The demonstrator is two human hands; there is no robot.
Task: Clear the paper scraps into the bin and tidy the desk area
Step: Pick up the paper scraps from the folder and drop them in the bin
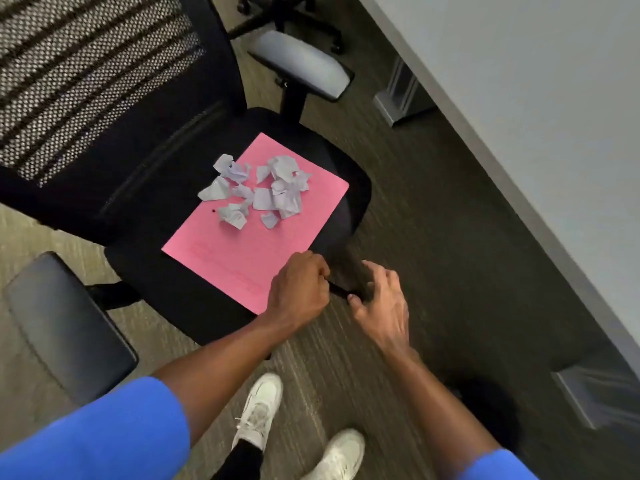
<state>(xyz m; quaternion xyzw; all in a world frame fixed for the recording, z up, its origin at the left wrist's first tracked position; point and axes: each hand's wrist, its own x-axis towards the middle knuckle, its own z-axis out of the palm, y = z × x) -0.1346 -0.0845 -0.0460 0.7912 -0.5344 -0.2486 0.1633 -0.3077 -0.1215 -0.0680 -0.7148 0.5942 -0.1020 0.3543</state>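
Several crumpled white paper scraps (258, 190) lie in a loose pile on a pink sheet (242, 251). The sheet lies flat on the black seat of an office chair (156, 278). My left hand (298, 292) is a closed fist at the sheet's near right corner, gripping a thin black pen-like object (341, 291) that sticks out to the right. My right hand (379, 299) hovers just right of it with fingers spread and curved, its thumb touching the object's far end. No bin is in view.
The chair has a mesh back (86, 81) and two armrests (304, 64), (65, 323). A white desk top (536, 98) runs along the right, with metal legs (398, 95) beneath. My white shoes (259, 410) stand on dark carpet. Another chair's base (294, 15) is beyond.
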